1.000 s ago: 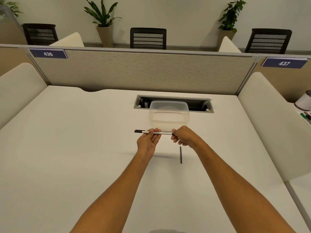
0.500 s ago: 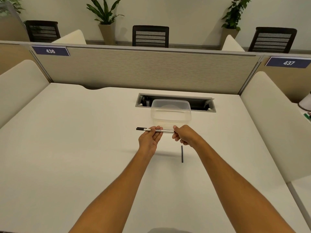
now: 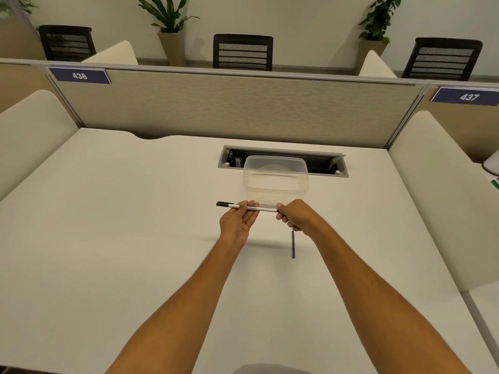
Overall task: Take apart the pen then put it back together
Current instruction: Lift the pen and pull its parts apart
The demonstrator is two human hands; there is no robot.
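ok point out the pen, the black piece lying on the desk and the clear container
pen [image 3: 266,209]: head view, on the white barrel between the hands
black piece [image 3: 293,244]: head view, mid-length
clear container [image 3: 275,182]: head view, on its near wall

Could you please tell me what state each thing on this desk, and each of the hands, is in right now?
pen: held level above the desk, black end pointing left
left hand: pinching the pen's middle
right hand: closed on the pen's right end
thin black part: lying loose on the desk, untouched
clear container: lidless, nothing visible inside
cable tray: flap open
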